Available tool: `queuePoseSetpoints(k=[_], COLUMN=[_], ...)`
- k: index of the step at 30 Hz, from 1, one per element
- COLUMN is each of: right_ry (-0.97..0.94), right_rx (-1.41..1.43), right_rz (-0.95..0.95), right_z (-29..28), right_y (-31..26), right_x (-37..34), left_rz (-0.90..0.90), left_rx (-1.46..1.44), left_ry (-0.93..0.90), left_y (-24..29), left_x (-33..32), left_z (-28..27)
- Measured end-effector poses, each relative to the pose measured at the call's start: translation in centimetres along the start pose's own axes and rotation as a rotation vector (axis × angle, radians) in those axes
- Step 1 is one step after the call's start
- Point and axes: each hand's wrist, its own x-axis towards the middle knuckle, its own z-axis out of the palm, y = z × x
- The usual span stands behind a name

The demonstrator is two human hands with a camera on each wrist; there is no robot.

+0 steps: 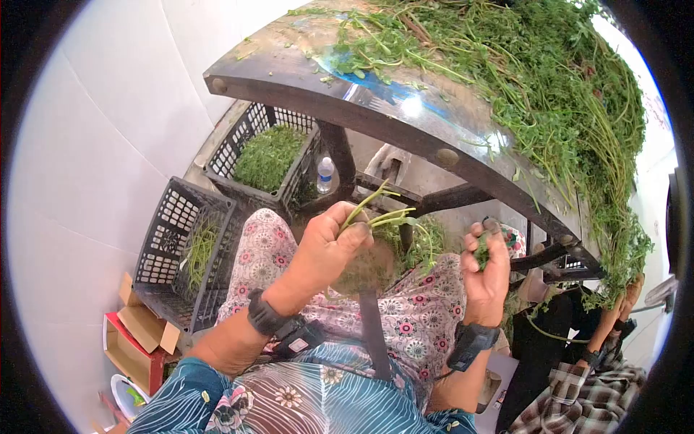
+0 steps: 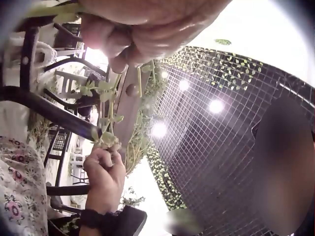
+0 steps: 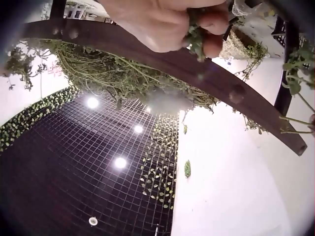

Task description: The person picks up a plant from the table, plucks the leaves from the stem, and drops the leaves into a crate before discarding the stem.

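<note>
My left hand (image 1: 329, 246) pinches several thin green stems (image 1: 387, 215) between thumb and fingers, over my lap; their leafy ends droop to the right. In the left wrist view the left hand (image 2: 147, 29) fills the top, with leafy stems (image 2: 110, 105) hanging below it. Apart from it, my right hand (image 1: 488, 271) is raised under the table edge, its fingers curled round a small bunch of green leaves (image 1: 482, 251). The right wrist view shows those leaves (image 3: 196, 42) between the fingers of the right hand (image 3: 157, 24).
A heap of leafy stems (image 1: 535, 87) covers much of the table (image 1: 289, 69). Two black crates (image 1: 163, 249) holding greens, a water bottle (image 1: 325, 175) and a cardboard box (image 1: 134, 347) stand at the left. Another person's arm (image 1: 607, 322) reaches toward the greens at the right.
</note>
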Motion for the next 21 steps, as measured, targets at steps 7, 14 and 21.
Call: queuePoseSetpoints(k=[7,14,21], right_ry=[-0.109,-0.287,-0.326], right_rx=[-0.161,-1.112,-1.082], right_rz=[0.061,-0.425,-0.483], right_z=[0.9,5.1,5.0], right_y=[2.9,0.0,1.5], right_x=[-1.3,-2.6,-2.0], left_rz=[-0.086,-0.034,-0.047], left_rx=[-0.049,0.113,0.113], left_ry=[-0.033,-0.061,-0.099], left_y=[1.4,1.9,2.6], left_x=[-0.4,-0.5,-0.8], left_z=[0.4,0.7,0.8])
